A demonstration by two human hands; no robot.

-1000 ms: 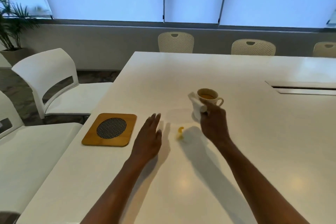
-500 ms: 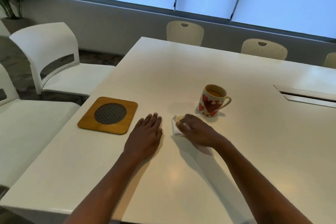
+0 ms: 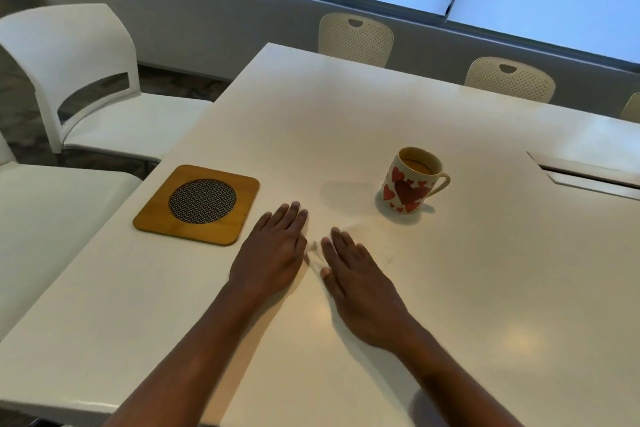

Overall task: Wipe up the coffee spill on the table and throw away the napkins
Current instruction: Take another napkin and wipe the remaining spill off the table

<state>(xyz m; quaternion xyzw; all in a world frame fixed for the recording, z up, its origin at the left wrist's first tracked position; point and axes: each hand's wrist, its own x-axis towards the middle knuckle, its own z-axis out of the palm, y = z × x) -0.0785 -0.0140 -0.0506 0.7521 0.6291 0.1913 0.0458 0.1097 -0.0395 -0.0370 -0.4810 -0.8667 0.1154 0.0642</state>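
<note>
1. Since half a second ago the right hand (image 3: 353, 274) has slid the napkin (image 3: 314, 253) toward the lower centre of the frame, next to the left hand (image 3: 273, 250), and the yellow spot seen earlier no longer shows.
2. The white table (image 3: 485, 288) fills most of the frame, with white chairs (image 3: 69, 55) at upper left.
3. The wooden trivet (image 3: 197, 204) sits left of centre, just beside the left hand.
4. The heart-patterned mug (image 3: 412, 184), right of centre and apart from both hands, holds coffee.
5. The left hand lies flat and spread, holding nothing.
6. The right hand is flat, fingers extended, pressing the napkin down rather than gripping it; only a white corner shows between the hands.
7. Risk: a wide wipe toward the upper right could knock the mug and spill more coffee; a thin napkin may smear rather than absorb.
</note>
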